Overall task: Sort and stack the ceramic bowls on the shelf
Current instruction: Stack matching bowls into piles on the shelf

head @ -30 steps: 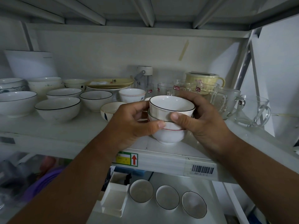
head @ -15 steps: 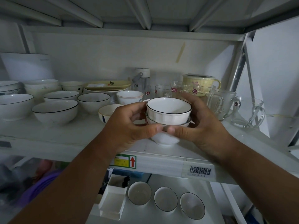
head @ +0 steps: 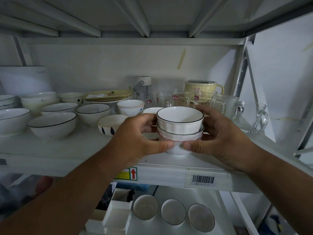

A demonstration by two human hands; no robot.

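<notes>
A small stack of white bowls (head: 179, 126) stands near the front of the white shelf (head: 55, 150); the top bowl has a thin black rim and the lowest a red rim. My left hand (head: 135, 138) grips the stack from the left, thumb across the front of the bottom bowl. My right hand (head: 213, 134) grips it from the right, thumb meeting the left one. Several wider black-rimmed bowls (head: 52, 124) stand loose on the shelf's left half. A small cream bowl with blue marks (head: 110, 124) sits just left of my left hand.
Glass mugs (head: 250, 116) and a yellow lidded cup (head: 201, 87) crowd the shelf's right rear. A yellow plate (head: 108, 96) lies on bowls at the back. Three black-rimmed bowls (head: 172, 211) and white boxes (head: 118, 212) sit on the lower shelf. A metal upright (head: 242, 70) bounds the right side.
Both hands slid lower on the stack, thumbs now meeting at the bottom bowl. The stack looks settled on the shelf in much the same spot.
</notes>
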